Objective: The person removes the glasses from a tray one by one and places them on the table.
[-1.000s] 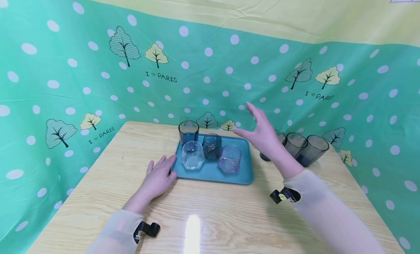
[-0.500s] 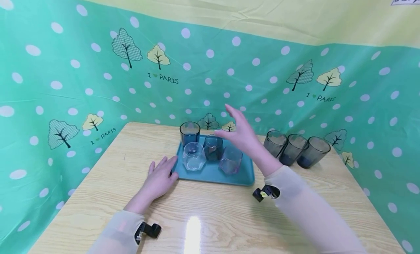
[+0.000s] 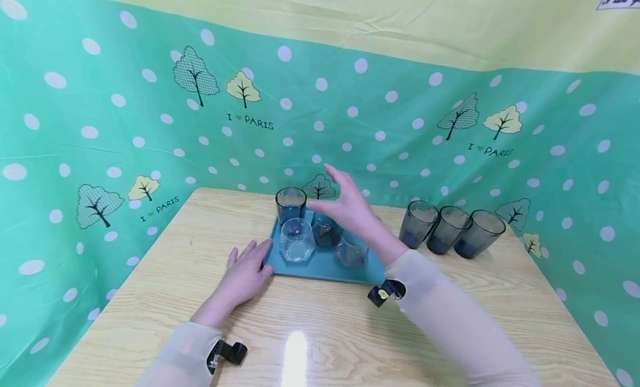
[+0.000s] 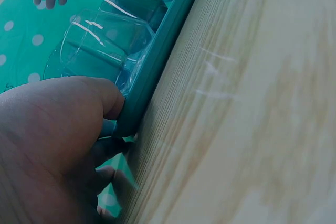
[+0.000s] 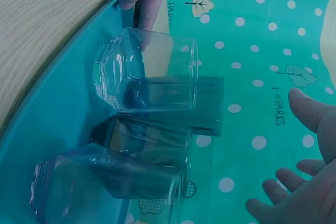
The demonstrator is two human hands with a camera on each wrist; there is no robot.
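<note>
My left hand (image 3: 243, 276) is at the front left corner of a blue tray (image 3: 320, 269). In the left wrist view its thumb (image 4: 110, 100) lies on the tray rim, with the fingers partly hidden around the corner. My right hand (image 3: 350, 206) hovers over the tray's back half, fingers spread and holding nothing. Beneath it stand a short dark glass (image 3: 326, 236) and a faintly pink glass (image 3: 351, 255), both partly covered from above. A clear faceted glass (image 3: 297, 244) stands at front left, with a taller dark glass (image 3: 291, 205) behind it.
Three tall grey glasses stand in a row on the table right of the tray: one on the left (image 3: 417, 226), a middle one (image 3: 446, 231) and one on the right (image 3: 477, 235). Behind the wooden table (image 3: 340, 331) hangs a green dotted cloth (image 3: 310, 109).
My right hand has moved left from near the grey glasses to above the tray, uncovering the leftmost grey glass. It stays empty. The left hand keeps its place at the tray corner.
</note>
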